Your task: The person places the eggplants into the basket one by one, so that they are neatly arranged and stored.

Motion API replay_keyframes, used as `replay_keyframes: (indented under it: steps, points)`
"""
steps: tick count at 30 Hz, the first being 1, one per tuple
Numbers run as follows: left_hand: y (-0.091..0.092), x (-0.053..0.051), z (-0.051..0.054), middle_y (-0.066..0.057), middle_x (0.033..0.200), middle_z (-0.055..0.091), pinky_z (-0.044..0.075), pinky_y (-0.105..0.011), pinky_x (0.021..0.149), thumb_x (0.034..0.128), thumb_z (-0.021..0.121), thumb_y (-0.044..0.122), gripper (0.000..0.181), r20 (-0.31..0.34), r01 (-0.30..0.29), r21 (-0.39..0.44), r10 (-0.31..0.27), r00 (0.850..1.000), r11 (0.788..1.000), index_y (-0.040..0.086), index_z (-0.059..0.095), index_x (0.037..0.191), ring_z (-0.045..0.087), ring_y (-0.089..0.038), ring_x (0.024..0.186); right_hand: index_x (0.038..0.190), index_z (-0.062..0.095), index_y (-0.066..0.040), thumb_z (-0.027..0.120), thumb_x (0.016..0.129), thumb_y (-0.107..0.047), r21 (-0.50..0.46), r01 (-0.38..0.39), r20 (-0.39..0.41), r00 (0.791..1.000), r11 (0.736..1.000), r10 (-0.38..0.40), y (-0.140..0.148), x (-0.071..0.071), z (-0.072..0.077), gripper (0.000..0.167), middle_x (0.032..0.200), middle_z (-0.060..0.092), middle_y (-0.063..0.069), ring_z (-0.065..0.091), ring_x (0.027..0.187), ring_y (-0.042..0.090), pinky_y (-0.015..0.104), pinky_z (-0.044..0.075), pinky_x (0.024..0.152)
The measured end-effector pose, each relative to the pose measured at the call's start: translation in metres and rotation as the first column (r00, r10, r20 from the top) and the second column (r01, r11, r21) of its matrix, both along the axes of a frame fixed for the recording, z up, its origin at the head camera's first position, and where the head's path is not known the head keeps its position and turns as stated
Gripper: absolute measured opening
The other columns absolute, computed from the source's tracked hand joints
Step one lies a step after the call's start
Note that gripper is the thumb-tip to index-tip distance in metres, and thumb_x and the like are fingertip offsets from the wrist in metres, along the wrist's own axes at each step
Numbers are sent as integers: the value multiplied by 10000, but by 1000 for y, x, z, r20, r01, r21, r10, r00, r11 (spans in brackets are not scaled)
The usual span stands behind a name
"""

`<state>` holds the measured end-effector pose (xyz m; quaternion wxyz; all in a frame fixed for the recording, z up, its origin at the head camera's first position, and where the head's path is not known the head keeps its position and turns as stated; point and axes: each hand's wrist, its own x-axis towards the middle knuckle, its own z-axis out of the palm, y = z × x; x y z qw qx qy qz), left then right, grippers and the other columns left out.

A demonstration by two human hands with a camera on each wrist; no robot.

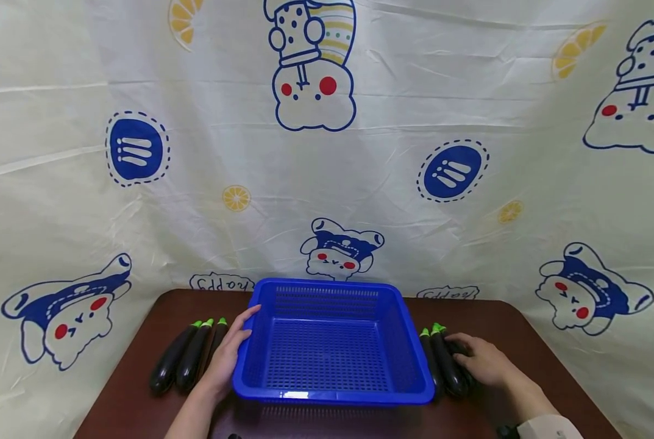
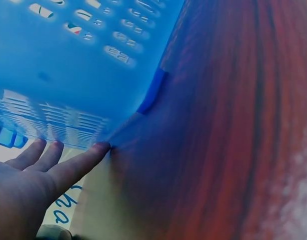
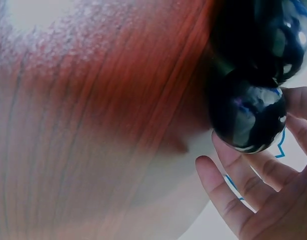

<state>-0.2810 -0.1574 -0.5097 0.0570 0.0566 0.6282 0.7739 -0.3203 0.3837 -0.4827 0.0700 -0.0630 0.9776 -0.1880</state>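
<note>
A blue plastic basket (image 1: 327, 396) with slotted walls stands mid-table, and nothing lies inside it. My left hand (image 1: 229, 353) rests against its left wall with fingers extended; in the left wrist view the fingertips (image 2: 101, 146) touch the slotted side. To the basket's right lie three dark eggplants with green stems. My right hand (image 1: 486, 361) holds the outermost eggplant (image 1: 458, 349), which is mostly hidden under the fingers. The right wrist view shows that eggplant's rounded end (image 3: 248, 112) between thumb and fingers, against a neighbouring eggplant (image 3: 286, 45).
Three more eggplants (image 1: 192, 360) lie side by side left of the basket, one partly behind my left hand. The brown wood-grain table (image 1: 124, 390) has rounded far corners. A printed white cloth (image 1: 359, 171) hangs behind it.
</note>
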Motion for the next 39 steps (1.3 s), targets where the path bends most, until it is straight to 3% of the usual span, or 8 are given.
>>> replay_keyframes:
  steps: [23,39]
  points:
    - [1,2,2,-128,1681,251,480,-404,985,1089,276,182,516,2,16,-24,-16,1000,1000,247,325,1598,421,-381,1398,1329,651,-103,680,951,-152,10,-22,-73,997,1000,23,11,2,2,382,1288,662,267,609,1217,489,641,493,939]
    - [2,3,2,-129,1595,330,513,-382,946,1081,275,149,522,-6,12,-7,-12,1000,1000,221,338,1595,535,-299,1267,1330,653,-93,663,948,-138,17,-17,-71,997,1000,18,20,7,2,384,1289,663,269,602,1226,501,658,482,949]
